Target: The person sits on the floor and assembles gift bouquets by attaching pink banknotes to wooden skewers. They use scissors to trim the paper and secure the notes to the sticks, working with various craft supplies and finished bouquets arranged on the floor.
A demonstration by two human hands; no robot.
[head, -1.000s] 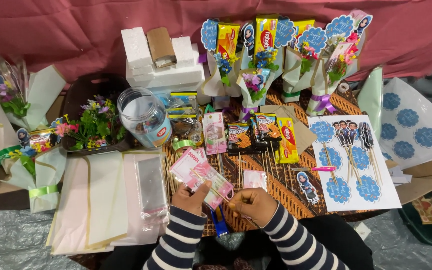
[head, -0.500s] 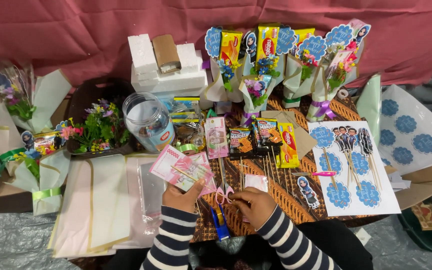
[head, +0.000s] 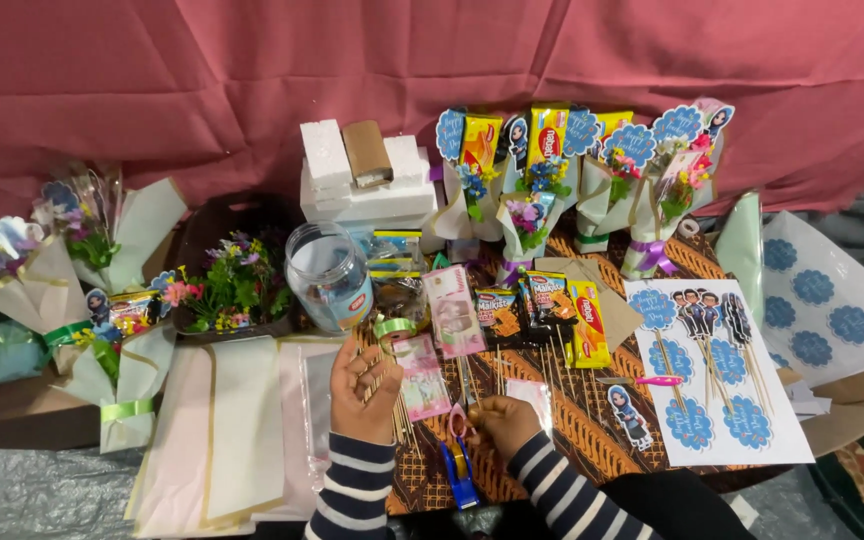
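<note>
- Centrally, the left hand (head: 364,385) is raised off the patterned brown table mat (head: 592,440), palm turned inward, fingers loosely curled around a bunch of thin wooden skewers (head: 384,375); the sticks run between fingers and thumb and fan downward past the wrist.
- Grip on the skewers: closed around them, loose rather than tight.
- The skewers are pale, slim and straight, held near upright with a slight tilt, just above the mat's left part.
- Right hand (head: 504,420) lies low on the mat, knuckles up, fingers bent together around something small; what it pinches cannot be told.
- Both forearms wear navy-and-white striped sleeves (head: 352,490).
- Just beside the right hand: pink-handled scissors (head: 460,420), and below them a blue tape dispenser (head: 460,478).
- Between the hands lies a pink flat packet (head: 422,375).
- Just above the left hand: a roll of light green ribbon (head: 392,327), then a clear plastic jar (head: 330,275) lying tilted.
- Right of the jar, a row of snack packets (head: 537,305) in black, orange and yellow lies flat.
- Farther right, a white sheet with blue scalloped toppers on sticks (head: 712,370).
- Left of the hands, pale pink wrapping sheets (head: 237,430) are stacked flat.
- At the back, white foam blocks (head: 367,190) and a row of wrapped snack bouquets (head: 572,170) stand against a dusky red cloth backdrop (head: 252,80).
</note>
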